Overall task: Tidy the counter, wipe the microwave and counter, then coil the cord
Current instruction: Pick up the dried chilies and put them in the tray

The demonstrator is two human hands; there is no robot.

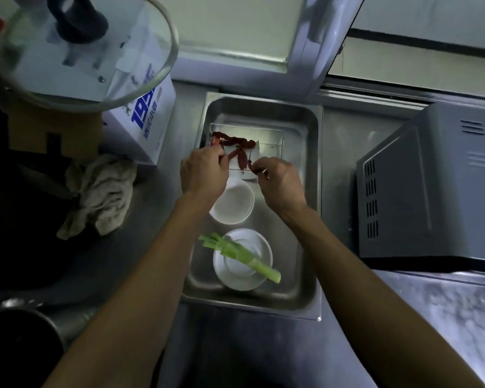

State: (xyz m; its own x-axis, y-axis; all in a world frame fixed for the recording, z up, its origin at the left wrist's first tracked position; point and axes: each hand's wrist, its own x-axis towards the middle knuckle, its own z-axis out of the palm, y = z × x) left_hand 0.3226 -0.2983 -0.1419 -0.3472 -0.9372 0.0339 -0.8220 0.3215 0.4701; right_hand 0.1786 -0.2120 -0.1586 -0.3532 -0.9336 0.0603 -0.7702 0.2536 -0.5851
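head view: both hands over the tray [314,191], left hand [203,172] and right hand [280,182] each pinching dried chilies [233,144] at the clear box [269,141], microwave [431,186] right, rag [101,191] left.

A pale window [235,21] with a white frame [317,37] runs along the back wall. Dim, cool light falls over the steel desk [403,331] below it.

The steel tray [311,191] is crowded: a clear box [269,141] of dried chilies [235,147] at the far end, two white bowls [235,205] behind it, a celery stalk [241,256] across the nearer one. Bare counter [336,152] lies between tray and microwave [431,186]. On the left, a rag [101,191] and a white carton [149,121] block the way.
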